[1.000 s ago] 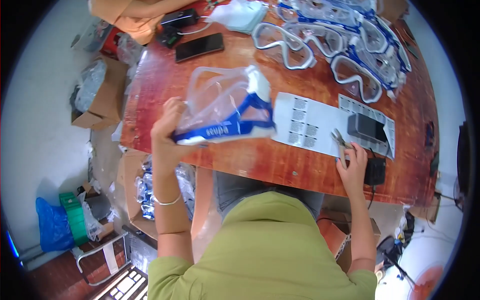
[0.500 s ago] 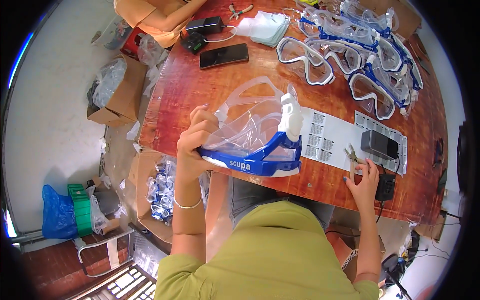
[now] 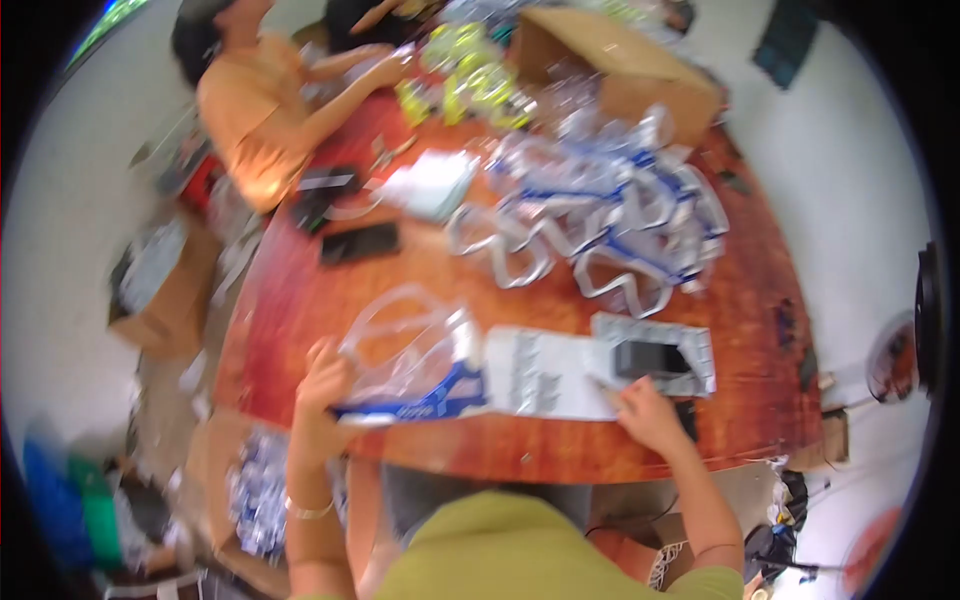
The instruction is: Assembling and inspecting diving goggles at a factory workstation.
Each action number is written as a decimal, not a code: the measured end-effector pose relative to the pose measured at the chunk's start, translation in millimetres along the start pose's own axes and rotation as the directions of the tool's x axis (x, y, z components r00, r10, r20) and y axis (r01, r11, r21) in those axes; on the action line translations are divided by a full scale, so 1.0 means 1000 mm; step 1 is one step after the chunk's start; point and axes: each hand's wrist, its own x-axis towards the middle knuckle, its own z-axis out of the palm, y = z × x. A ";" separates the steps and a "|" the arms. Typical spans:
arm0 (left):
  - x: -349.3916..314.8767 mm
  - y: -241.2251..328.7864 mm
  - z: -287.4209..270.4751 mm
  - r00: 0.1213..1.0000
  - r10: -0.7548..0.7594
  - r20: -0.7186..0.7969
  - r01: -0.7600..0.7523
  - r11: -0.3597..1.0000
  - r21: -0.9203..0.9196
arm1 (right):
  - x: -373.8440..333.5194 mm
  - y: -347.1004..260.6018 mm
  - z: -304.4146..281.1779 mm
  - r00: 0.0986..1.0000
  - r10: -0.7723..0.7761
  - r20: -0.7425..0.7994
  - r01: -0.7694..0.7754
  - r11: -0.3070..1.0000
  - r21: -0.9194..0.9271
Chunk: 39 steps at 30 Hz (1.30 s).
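Note:
My left hand (image 3: 325, 385) is closed on the left end of a diving mask (image 3: 425, 405) with a blue and white frame, clear skirt and clear strap. The mask is held at the table's front edge, frame side toward me. My right hand (image 3: 652, 415) is over a white printed sheet (image 3: 550, 375), fingers curled. At its fingertips a thin, blurred tool, the pliers (image 3: 606, 390), pokes out; motion blur softens the grip. Just beyond this hand a black box-shaped device (image 3: 650, 358) rests on the paper.
Several blue and white masks (image 3: 610, 200) are heaped beyond the sheet. A phone (image 3: 360, 244), pale cloths (image 3: 432, 185) and an open carton (image 3: 620, 70) are on the table (image 3: 330, 310). A person in orange (image 3: 250, 110) works at far left. A carton of blue-white parts (image 3: 210, 470) stands lower left.
The whole view has shifted, bringing more of the table's far side into sight. My right hand has come in closer over the pliers. The mask remains in my left hand.

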 end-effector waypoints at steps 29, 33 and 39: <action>0.004 0.023 0.007 0.881 -0.447 0.154 0.450 0.893 0.017 | 0.003 -0.104 -0.064 0.794 -0.591 0.141 0.568 0.804 0.177; 0.009 0.008 -0.003 0.818 -0.562 0.122 0.568 0.823 -0.020 | 0.013 -0.123 -0.094 0.743 -0.665 0.068 0.667 0.745 -0.006; 0.030 0.017 -0.011 0.814 -0.564 0.138 0.572 0.820 -0.023 | 0.015 -0.159 -0.137 0.764 -0.642 0.065 0.645 0.760 -0.081</action>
